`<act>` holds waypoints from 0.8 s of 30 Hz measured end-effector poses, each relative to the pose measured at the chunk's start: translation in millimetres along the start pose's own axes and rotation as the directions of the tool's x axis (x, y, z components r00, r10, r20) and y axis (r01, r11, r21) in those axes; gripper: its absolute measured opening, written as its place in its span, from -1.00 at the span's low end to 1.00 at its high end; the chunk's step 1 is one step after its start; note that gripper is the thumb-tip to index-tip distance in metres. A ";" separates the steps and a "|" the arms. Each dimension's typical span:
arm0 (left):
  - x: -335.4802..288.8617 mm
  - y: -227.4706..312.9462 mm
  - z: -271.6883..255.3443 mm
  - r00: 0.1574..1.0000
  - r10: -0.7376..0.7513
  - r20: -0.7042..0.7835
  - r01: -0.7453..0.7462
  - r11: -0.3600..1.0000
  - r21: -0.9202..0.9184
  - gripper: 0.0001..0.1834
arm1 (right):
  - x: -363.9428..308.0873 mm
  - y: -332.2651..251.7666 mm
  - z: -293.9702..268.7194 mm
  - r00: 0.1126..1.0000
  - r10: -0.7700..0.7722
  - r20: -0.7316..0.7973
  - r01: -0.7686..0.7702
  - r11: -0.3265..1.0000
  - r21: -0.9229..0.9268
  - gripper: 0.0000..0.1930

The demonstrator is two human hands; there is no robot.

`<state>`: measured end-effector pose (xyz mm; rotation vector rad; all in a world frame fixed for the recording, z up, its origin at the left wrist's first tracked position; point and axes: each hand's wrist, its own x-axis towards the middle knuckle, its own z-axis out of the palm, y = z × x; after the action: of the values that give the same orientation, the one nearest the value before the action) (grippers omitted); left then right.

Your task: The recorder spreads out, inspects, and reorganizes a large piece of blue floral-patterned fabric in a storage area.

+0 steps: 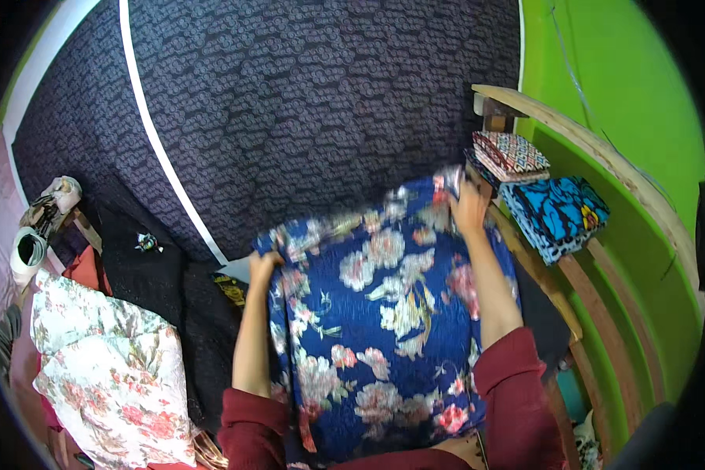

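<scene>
Head view: my left hand (265, 268) and right hand (469, 207) are both curled tight on the top edge of the blue flowery cloth (384, 313), mid-frame. It's spread wide, not folded up; folded cloths (556, 215) already sit at right.

no legible text, labels, numbers or signs in view

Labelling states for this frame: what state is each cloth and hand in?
Blue floral cloth: spread out, upper edge held by both hands
Left hand: closed on its upper left
Right hand: closed on its upper right
White floral cloth: laid out, creased
Black cloth: draped, rumpled
Bright blue patterned cloth: folded
Diamond-patterned cloth: folded
</scene>
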<state>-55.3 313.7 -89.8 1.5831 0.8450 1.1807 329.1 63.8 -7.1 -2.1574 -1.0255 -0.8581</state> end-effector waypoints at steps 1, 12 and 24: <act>-1.3 -38.8 -31.9 0.991 -0.108 0.077 0.103 0.992 0.075 -0.72 | -18.2 -3.0 28.0 0.994 -0.062 -0.088 0.071 0.992 0.101 -0.43; -89.5 13.2 -63.0 0.968 -0.176 0.182 0.094 0.917 0.387 0.14 | -82.0 34.2 49.6 0.867 0.330 0.373 -0.416 0.891 0.180 0.02; -386.9 37.9 -73.4 0.944 0.014 -0.328 0.274 0.521 0.809 -0.34 | -260.5 -77.3 -112.4 0.539 -0.440 0.718 -0.041 0.838 0.544 -0.25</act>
<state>-239.6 -28.7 -162.7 2.0600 1.9445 0.9208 104.1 -90.9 -116.1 -1.9359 -1.7548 0.4686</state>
